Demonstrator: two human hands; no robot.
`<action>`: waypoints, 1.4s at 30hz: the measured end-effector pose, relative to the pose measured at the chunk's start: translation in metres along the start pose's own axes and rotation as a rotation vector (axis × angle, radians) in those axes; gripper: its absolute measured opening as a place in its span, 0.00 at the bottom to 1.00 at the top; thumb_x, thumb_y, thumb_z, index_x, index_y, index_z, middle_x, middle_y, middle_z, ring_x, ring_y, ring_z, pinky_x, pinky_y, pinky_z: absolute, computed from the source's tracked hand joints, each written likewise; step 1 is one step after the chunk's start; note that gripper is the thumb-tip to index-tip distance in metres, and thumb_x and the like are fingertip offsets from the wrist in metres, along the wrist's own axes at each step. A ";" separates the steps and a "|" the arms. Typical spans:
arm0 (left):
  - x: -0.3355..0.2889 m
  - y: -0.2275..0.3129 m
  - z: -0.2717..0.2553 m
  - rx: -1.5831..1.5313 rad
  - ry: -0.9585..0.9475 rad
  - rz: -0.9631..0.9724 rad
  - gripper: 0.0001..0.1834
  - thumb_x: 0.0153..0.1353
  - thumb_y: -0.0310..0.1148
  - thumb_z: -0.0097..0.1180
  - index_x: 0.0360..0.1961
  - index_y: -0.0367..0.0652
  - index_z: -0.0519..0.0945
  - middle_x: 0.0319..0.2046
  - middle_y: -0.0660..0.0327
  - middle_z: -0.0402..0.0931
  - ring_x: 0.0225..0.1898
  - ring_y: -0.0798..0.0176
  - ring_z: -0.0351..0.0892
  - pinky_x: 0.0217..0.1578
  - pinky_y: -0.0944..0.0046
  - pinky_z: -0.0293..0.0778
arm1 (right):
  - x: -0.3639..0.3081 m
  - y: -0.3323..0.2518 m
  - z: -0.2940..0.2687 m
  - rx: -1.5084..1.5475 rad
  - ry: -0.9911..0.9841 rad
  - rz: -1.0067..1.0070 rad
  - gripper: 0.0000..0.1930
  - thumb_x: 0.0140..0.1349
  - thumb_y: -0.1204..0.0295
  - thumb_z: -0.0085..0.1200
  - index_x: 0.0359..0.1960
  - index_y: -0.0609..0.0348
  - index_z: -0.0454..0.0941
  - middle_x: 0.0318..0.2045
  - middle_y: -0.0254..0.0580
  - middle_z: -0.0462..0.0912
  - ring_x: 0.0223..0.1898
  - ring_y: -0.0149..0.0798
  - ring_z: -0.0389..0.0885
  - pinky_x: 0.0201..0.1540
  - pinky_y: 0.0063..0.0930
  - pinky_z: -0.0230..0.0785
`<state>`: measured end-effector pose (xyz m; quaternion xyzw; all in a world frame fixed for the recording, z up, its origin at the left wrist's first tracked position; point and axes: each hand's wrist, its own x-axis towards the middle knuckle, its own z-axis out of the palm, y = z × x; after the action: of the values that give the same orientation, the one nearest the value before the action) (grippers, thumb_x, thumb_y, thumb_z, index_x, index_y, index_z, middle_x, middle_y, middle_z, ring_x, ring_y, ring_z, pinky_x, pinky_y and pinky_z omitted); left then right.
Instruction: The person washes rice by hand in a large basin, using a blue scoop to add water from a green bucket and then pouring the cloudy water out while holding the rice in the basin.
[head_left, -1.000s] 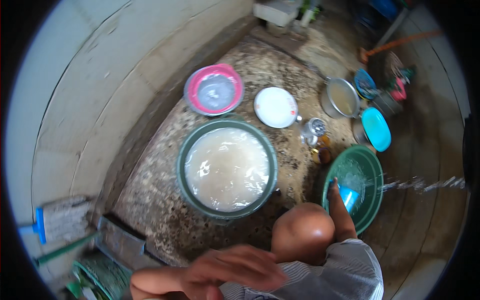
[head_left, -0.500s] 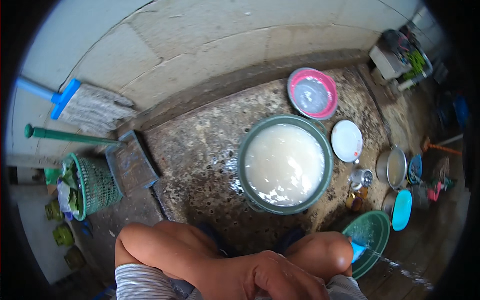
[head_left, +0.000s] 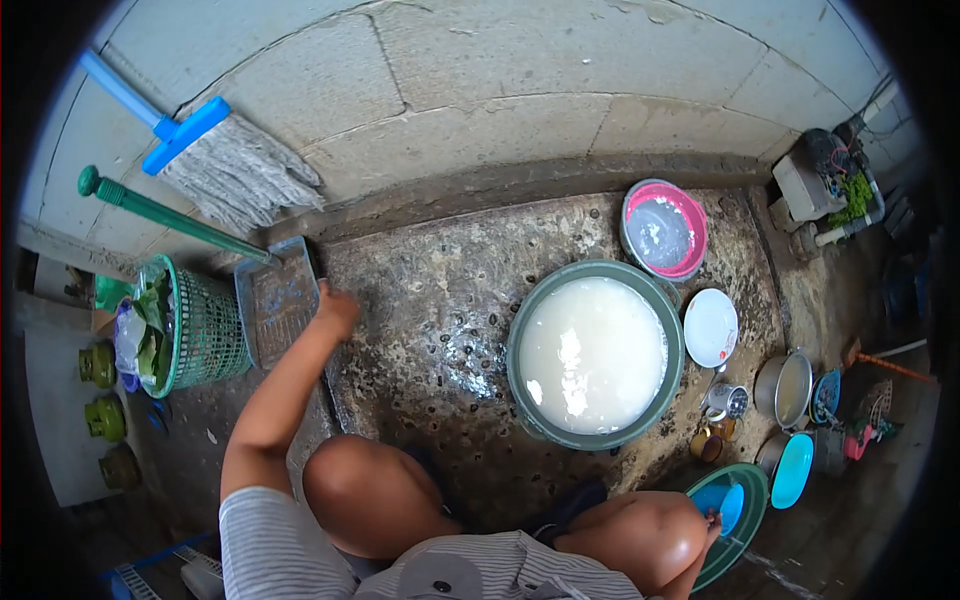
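Left of the large tub (head_left: 595, 442), the left hand (head_left: 338, 312) is at a dustpan (head_left: 280, 310), gripping or not I cannot tell, and to the tub's near right the right hand (head_left: 713, 529) grips a blue dipper (head_left: 733, 508) at a green basin (head_left: 751, 535)

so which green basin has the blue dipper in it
The lower-right green basin beside the right knee: the right hand holds the blue dipper inside it, while the central green basin holds cloudy water.

The bare left arm (head_left: 275, 405) stretches forward, its left hand (head_left: 338, 310) partly curled near the left edge of the mottled concrete slab (head_left: 430, 290); the bare right hand (head_left: 712, 527) grips beside the bent right knee (head_left: 665, 535).
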<state>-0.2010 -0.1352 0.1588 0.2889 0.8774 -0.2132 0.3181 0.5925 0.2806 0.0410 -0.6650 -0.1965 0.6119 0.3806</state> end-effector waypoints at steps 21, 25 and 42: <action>0.102 0.195 -0.026 -1.792 0.216 0.531 0.10 0.51 0.22 0.53 0.36 0.40 0.78 0.26 0.60 0.78 0.26 0.68 0.76 0.26 0.67 0.72 | -0.241 -0.032 0.438 -1.102 -1.056 -0.513 0.19 0.60 0.56 0.56 0.42 0.60 0.75 0.19 0.25 0.71 0.18 0.20 0.66 0.20 0.18 0.58; 0.115 0.166 -0.012 -1.723 0.173 0.388 0.04 0.51 0.23 0.53 0.25 0.40 0.80 0.18 0.60 0.75 0.18 0.66 0.75 0.18 0.65 0.70 | -0.265 0.046 0.509 -1.149 -1.222 -0.702 0.20 0.60 0.56 0.55 0.39 0.63 0.75 0.21 0.34 0.75 0.25 0.26 0.71 0.29 0.27 0.66; 0.167 0.138 0.033 -1.077 0.451 0.040 0.17 0.54 0.43 0.55 0.37 0.40 0.81 0.35 0.47 0.79 0.41 0.44 0.78 0.43 0.52 0.73 | -0.293 0.155 0.588 -1.405 -1.105 -1.526 0.31 0.57 0.71 0.51 0.63 0.66 0.56 0.44 0.56 0.77 0.39 0.53 0.79 0.37 0.43 0.73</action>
<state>-0.2035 0.0110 -0.0045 0.1412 0.9025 0.3358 0.2295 -0.0564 0.1259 0.1428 -0.0830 -0.9768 0.1879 0.0612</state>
